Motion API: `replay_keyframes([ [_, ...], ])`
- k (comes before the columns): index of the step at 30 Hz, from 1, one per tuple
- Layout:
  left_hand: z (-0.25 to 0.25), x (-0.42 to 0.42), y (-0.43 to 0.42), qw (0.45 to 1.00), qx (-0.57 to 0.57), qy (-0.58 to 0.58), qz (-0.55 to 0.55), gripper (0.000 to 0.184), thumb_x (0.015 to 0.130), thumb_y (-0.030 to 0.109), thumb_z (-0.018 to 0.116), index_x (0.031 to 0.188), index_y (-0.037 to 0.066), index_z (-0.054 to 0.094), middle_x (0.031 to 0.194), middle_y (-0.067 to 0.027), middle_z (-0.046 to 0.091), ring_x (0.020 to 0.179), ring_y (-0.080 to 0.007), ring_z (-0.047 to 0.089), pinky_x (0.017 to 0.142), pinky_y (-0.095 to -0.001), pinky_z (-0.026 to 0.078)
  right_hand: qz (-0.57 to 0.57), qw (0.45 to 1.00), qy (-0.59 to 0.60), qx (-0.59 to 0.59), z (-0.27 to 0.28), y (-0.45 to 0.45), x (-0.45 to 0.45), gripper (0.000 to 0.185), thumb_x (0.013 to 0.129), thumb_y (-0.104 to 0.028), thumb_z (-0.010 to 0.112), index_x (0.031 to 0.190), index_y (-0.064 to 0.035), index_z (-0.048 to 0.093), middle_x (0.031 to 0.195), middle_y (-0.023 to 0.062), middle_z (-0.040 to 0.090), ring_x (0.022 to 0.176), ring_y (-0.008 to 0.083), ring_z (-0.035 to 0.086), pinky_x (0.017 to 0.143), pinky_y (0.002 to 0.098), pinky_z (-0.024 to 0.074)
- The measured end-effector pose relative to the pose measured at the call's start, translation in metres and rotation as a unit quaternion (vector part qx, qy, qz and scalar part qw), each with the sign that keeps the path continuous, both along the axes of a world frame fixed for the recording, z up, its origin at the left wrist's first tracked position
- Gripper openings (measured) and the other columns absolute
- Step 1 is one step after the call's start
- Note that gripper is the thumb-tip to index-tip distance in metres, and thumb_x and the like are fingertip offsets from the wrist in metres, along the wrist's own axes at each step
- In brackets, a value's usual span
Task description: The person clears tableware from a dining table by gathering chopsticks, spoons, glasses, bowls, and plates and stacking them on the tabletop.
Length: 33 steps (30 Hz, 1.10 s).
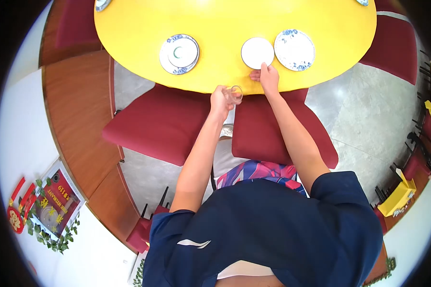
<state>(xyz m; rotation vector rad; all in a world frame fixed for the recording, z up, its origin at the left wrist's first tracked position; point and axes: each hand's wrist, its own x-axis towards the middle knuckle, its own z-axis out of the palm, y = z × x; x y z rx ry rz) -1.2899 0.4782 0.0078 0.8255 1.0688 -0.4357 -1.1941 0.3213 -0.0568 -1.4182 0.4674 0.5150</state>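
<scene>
My left hand [220,103] is closed around a clear drinking glass [234,95], held just off the near edge of the yellow-covered table [215,67]. With its thumb at the near rim, my right hand [268,78] grips a small plain white plate [257,51]. Right beside that plate lies a larger plate [295,50] with a blue floral rim. Further left on the cloth sits another blue-patterned plate [169,68] with a smaller white dish [182,53] stacked on it.
Two dark red chairs, the left chair [163,122] and the right chair [277,129], stand between me and the table. Another red chair [392,45] is at the right. A wood-panelled wall [81,105] runs along the left. Parts of more dishes show at the table's far edges.
</scene>
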Motion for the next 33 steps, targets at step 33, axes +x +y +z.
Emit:
replay_keyframes([
  [33,0.028,0.07,0.181,0.593,0.666,-0.262,-0.368,0.066,0.076,0.038,0.074,0.127,0.004,0.049,0.115,-0.0234,0.052,0.101,-0.041,0.058,0.084,-0.0455,0.049,-0.012,0.999,-0.033,0.03,0.114,0.074,-0.097,0.042,0.089,-0.013,0.062,0.12,-0.0038,0.035,0.099,0.0135,0.052,0.078,0.0183,0.061,0.07,0.0324,0.0555],
])
